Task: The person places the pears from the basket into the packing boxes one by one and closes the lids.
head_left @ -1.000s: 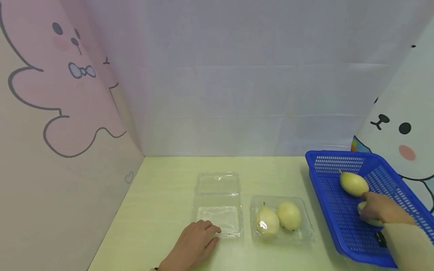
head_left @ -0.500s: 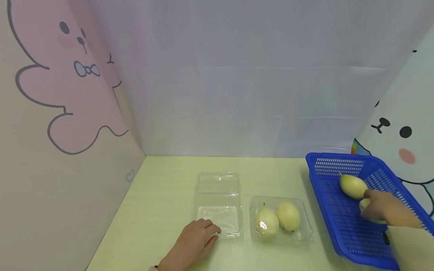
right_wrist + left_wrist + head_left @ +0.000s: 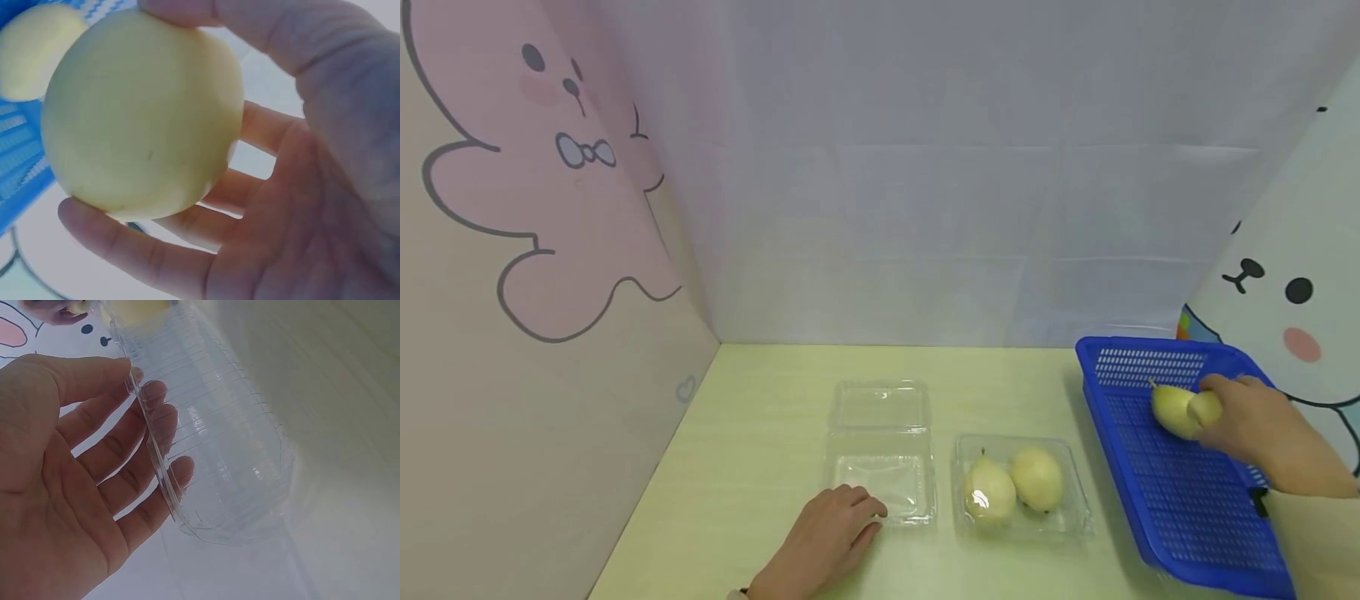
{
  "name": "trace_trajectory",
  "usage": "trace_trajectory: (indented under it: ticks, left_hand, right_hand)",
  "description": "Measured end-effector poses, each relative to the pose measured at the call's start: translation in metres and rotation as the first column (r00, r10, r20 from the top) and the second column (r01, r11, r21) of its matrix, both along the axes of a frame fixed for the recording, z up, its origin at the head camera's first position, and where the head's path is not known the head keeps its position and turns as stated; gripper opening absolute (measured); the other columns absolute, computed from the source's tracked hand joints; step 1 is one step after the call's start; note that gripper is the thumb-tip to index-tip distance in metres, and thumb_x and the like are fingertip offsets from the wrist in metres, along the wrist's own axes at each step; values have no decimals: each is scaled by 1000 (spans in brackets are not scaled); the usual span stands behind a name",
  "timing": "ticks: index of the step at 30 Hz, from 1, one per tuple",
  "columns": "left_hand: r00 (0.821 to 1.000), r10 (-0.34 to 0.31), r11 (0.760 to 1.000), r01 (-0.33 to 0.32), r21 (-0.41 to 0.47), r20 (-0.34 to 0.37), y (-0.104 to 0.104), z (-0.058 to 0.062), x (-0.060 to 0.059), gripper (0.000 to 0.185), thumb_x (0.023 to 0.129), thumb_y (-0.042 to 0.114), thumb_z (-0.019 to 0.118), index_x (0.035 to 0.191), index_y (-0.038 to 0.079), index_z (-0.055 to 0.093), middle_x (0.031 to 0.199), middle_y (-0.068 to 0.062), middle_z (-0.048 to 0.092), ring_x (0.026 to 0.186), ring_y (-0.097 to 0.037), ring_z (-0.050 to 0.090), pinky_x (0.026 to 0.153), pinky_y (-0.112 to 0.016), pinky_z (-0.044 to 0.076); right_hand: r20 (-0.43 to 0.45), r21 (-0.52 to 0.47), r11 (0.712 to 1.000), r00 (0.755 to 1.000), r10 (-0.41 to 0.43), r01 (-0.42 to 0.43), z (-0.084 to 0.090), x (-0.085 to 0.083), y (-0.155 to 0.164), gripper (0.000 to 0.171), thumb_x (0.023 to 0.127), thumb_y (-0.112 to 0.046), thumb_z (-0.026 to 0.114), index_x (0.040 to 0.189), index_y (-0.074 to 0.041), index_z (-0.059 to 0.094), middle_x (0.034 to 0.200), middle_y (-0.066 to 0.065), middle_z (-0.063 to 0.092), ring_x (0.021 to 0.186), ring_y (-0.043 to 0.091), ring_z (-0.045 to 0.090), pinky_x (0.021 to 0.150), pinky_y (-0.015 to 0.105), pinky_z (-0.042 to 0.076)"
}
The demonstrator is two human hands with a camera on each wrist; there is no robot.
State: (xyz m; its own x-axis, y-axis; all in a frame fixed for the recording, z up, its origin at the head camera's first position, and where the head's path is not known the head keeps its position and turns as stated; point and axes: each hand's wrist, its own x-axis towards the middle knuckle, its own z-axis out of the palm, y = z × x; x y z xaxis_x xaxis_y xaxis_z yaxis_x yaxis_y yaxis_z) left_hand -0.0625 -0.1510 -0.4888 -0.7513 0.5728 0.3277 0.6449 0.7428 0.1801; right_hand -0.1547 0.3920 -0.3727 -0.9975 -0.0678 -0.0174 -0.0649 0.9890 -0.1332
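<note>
While lifting a pear (image 3: pixel 1206 407) out of the blue basket (image 3: pixel 1180 508), halfway through packing fruit.

Right hand (image 3: pixel 1255 429) with fingers (image 3: pixel 131 250) curled round the pear, above the basket beside a second pear (image 3: pixel 1172 410). Left hand (image 3: pixel 823 546) flat, fingers straight against the near rim of the empty open clamshell tray (image 3: pixel 883 487). Next, likely: carry across past the filled tray (image 3: pixel 1022 487), lower gently, keep the empty tray steadied.

Staged recording booth, not a home: pale green desk (image 3: pixel 760 467) boxed in by cartoon-printed side panels (image 3: pixel 512 208) and plain far backdrop (image 3: pixel 925 208).
</note>
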Motion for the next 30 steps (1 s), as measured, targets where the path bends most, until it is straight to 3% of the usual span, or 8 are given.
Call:
trace_trajectory:
  ticks: [6, 11, 13, 17, 23, 30]
  left_hand:
    - [1000, -3, 1000, 3, 0, 13, 0, 0, -1, 6, 94, 18, 81, 99, 20, 80, 96, 11, 77, 82, -7, 67, 71, -21, 53]
    - [1000, -3, 1000, 3, 2, 26, 0, 1, 0, 4, 95, 19, 80, 99, 20, 80, 96, 10, 77, 82, -6, 67, 71, -21, 53]
    - [1000, -2, 1000, 2, 7, 22, 0, 1, 0, 4, 95, 19, 80, 99, 20, 80, 96, 10, 77, 82, -6, 67, 72, -21, 54]
    - [1000, -5, 1000, 5, 15, 3, 0, 1, 0, 3, 95, 19, 80, 98, 19, 80, 96, 10, 77, 83, -6, 67, 72, -21, 54]
    - [1000, -6, 1000, 6, 9, -17, -1, 1, 0, 3, 96, 21, 80, 98, 20, 80, 96, 11, 77, 82, -6, 66, 71, -20, 52]
    - [1000, -11, 1000, 11, 10, -19, -1, -2, 0, 5, 94, 19, 81, 98, 21, 80, 96, 11, 76, 80, -5, 65, 70, -20, 52]
  right_hand:
    - [-32, -58, 997, 998, 57, -58, 16, 2, -31, 72, 80, -18, 82, 135, 18, 53, 129, 51, 49, 106, 64, 53, 75, 67, 51]
    - [-47, -99, 988, 993, 110, -115, 23, 6, -62, 74, 79, -14, 85, 139, 16, 53, 136, 50, 48, 109, 62, 56, 80, 68, 52]
    - [-58, -122, 981, 988, 143, -149, 23, 7, -75, 73, 79, -14, 87, 139, 15, 55, 135, 48, 50, 104, 57, 60, 77, 62, 55]
    - [-76, -156, 961, 973, 220, -230, 22, 9, -98, 70, 78, -13, 89, 136, 12, 60, 133, 43, 57, 103, 50, 63, 76, 55, 58]
    - [-89, -168, 933, 947, 307, -318, 21, 13, -136, 65, 77, -14, 91, 134, 6, 66, 134, 35, 61, 116, 52, 62, 88, 61, 57]
    - [-108, -208, 883, 908, 406, -420, 17, 12, -171, 61, 76, -12, 91, 131, 1, 69, 130, 25, 66, 107, 38, 66, 83, 49, 59]
